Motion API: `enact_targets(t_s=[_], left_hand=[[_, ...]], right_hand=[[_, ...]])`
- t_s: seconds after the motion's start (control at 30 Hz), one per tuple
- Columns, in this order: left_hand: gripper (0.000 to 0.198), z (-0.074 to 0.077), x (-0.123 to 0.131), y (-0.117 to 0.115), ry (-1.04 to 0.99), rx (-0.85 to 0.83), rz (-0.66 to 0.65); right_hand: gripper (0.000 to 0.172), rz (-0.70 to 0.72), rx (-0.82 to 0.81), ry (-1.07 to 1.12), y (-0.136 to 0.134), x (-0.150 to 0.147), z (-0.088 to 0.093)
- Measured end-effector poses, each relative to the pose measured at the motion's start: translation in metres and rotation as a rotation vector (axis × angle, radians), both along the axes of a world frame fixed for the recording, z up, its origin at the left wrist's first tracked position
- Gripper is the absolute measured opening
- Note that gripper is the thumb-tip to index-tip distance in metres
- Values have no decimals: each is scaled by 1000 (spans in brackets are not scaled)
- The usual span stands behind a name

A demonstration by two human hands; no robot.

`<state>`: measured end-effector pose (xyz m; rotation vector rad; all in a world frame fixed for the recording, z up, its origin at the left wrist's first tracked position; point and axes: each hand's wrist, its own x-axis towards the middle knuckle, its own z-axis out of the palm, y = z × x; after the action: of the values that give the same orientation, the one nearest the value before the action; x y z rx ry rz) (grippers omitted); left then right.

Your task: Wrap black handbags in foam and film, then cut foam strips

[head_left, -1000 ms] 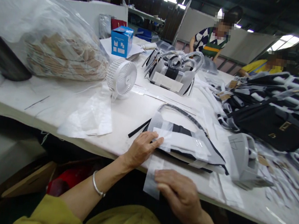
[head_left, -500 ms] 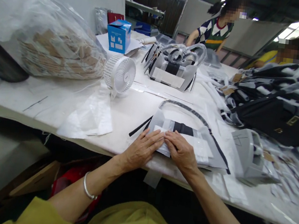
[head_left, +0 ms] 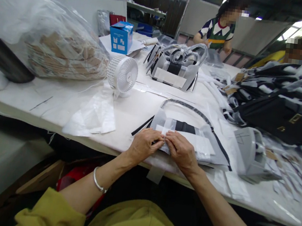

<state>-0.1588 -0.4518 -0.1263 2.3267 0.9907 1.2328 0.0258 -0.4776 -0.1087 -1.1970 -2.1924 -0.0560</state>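
A handbag [head_left: 161, 119] wrapped in translucent film lies flat at the table's front edge, its dark strap [head_left: 195, 111] arched behind it. Across its near side runs a white sheet [head_left: 204, 145]. My left hand [head_left: 145, 142] bends its fingers toward the thumb at the sheet's left part, closed on its edge. Right beside it, fingertips almost touching, my right hand [head_left: 181, 150] is closed on the same sheet with fingers pressed together. The fingertips partly hide what they pinch.
A white fan [head_left: 122, 74] and crumpled white sheet [head_left: 92, 116] stand to the left, near a large plastic bag [head_left: 64, 53]. Another wrapped bag [head_left: 173, 69] sits behind. A grey tape dispenser [head_left: 248, 151] and piled black bags [head_left: 286, 116] are at right. A co-worker [head_left: 217, 34] stands across the table.
My left hand's fingers have gone from lying flat on the sheet to bent against the thumb. My right hand has barely moved. The co-worker's hands have come up in front.
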Motion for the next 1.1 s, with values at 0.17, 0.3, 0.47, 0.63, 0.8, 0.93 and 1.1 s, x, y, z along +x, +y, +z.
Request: enact_targets(t_s=[0.17, 0.3, 0.47, 0.63, 0.8, 0.93, 1.1], left_hand=[[9, -3, -3, -1, 55, 64, -13], [9, -5, -5, -2, 65, 58, -31], [10, -8, -5, -1, 48, 58, -41], [10, -11, -5, -2, 42, 59, -29], [9, -11, -5, -2, 41, 52, -35], [8, -10, -4, -2, 35, 51, -41], [8, -10, -4, -2, 31, 52, -43]], right_hand=[[25, 108, -46, -85, -14, 7, 11], [58, 180, -127, -277, -37, 17, 13], [70, 139, -79, -358, -48, 18, 2], [58, 90, 21, -340, -51, 8, -12], [68, 69, 3, -421, -57, 6, -18], [68, 48, 9, -500, -60, 6, -20], [58, 35, 20, -414, -61, 4, -23]])
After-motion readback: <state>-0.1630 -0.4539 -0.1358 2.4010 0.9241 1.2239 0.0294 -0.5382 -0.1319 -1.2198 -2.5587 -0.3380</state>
